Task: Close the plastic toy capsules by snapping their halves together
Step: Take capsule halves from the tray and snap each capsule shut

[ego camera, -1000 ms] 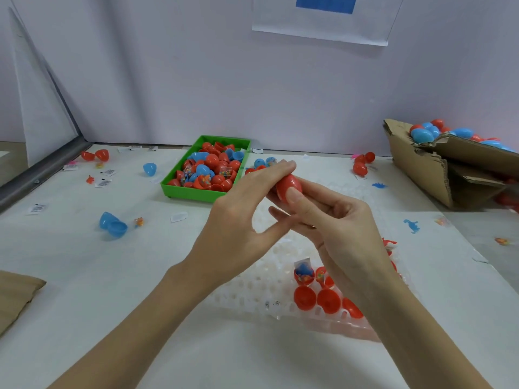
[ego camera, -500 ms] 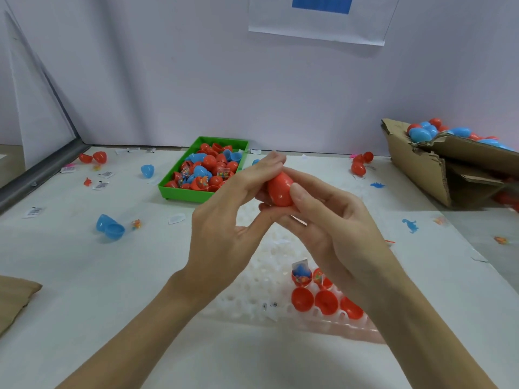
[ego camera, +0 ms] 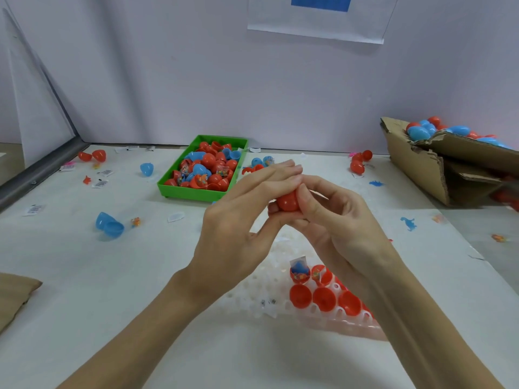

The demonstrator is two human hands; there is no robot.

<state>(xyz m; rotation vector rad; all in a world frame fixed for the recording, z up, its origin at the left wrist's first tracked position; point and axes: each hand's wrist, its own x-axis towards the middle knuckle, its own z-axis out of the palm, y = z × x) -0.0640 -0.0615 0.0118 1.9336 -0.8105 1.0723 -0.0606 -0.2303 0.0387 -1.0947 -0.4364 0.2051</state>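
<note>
Gripping one red capsule [ego camera: 287, 202] between both hands, raised above the white tray [ego camera: 252, 293].

Left hand [ego camera: 241, 228]: fingers laid over top of capsule, thumb under it, pinching. Right hand [ego camera: 337, 220]: thumb pressed on capsule's near face, fingers curled round behind. Seam between halves hidden by fingers; cannot tell if snapped. Open red halves [ego camera: 323, 297] seated in tray's near right corner, two holding small toy packets. Green bin [ego camera: 206, 169] of red and blue halves beyond hands. Cardboard box [ego camera: 438, 169] with capsules at far right. Loose blue halves [ego camera: 109, 224] on table, left.
</note>
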